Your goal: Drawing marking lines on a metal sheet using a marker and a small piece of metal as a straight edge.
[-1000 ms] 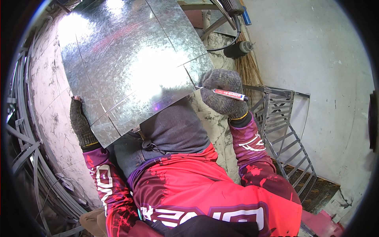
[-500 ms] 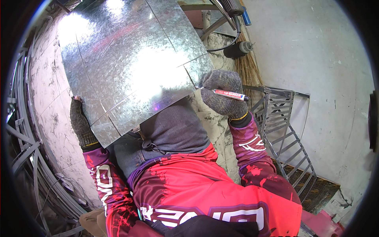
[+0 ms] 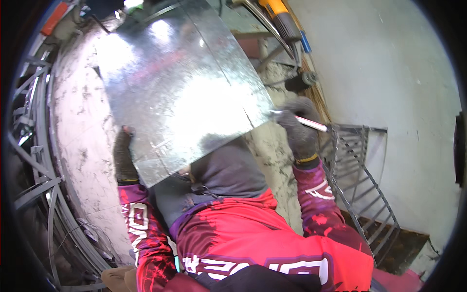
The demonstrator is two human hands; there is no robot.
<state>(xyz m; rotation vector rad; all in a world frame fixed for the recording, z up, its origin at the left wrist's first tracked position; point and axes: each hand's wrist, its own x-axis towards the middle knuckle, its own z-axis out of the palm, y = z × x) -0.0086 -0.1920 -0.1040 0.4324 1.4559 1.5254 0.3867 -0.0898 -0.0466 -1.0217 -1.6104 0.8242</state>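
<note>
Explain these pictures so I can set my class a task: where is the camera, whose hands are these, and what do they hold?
There is no machine here, just a person wearing dark knitted gloves. A fisheye camera on their head looks down, so straight edges bend near the rim. The right hand holds a slim marker, its tip near the right edge of a shiny metal sheet. The left hand is at the sheet's left edge; its exact grip is hidden. Thin dark lines and bright glare show on the sheet. To the right stands a ladder-like metal frame.
</note>
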